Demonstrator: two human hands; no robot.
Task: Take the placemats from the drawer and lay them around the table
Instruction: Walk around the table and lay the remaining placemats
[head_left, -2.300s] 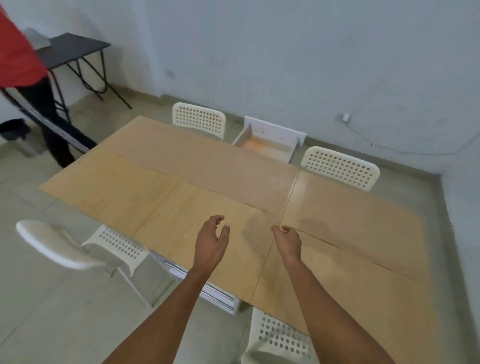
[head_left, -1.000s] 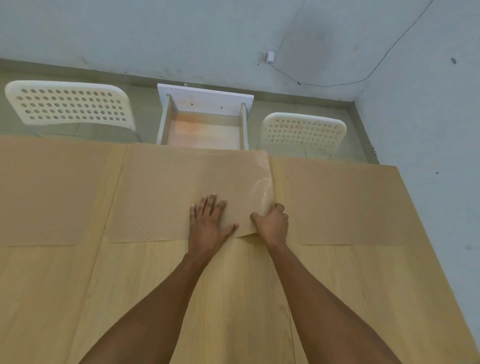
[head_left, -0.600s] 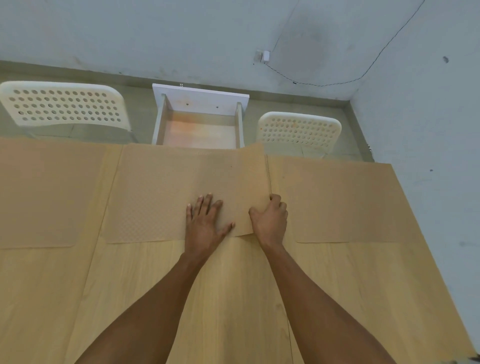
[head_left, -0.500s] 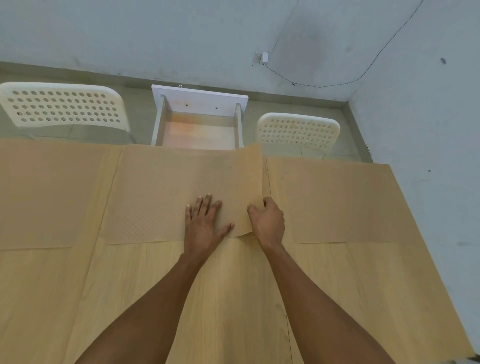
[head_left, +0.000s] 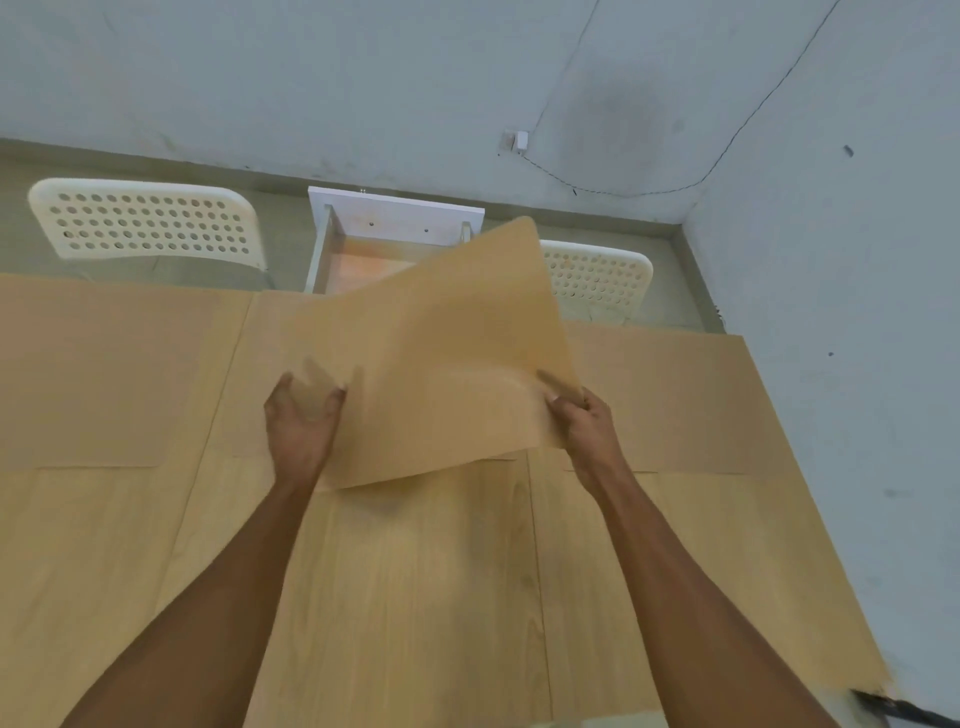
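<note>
Centre of frame: 1 placemat (head_left: 441, 358) is lifted clear of the table (head_left: 415, 597), tilted, its far corner rising over the open drawer (head_left: 363, 249) at upper centre; the right hand (head_left: 584, 418) pinches its right edge, fingers closed on the sheet; the left hand (head_left: 301, 415) sits at its left edge, fingers curled, but motion blur prevents confirming whether it grips the mat or merely supports it. At least 3 further mats lie flat along the far side of the table: 1 at centre left (head_left: 104, 374), 1 directly beneath the raised sheet (head_left: 249, 374), 1 at centre right (head_left: 675, 400). The drawer interior appears bare, though the raised mat hides part of it. 2 white perforated chairs stand beyond the table, upper left (head_left: 145, 218) and upper right (head_left: 597, 275). Judgement: the step in hand is peeling a doubled mat off the stack for relocation; the near edge of the table carries no mat, so the next move calls for a secure 2-handed hold, carriage to an uncovered place, and laying the sheet flat and square to the edge; the thin mat may flex or slip.
</note>
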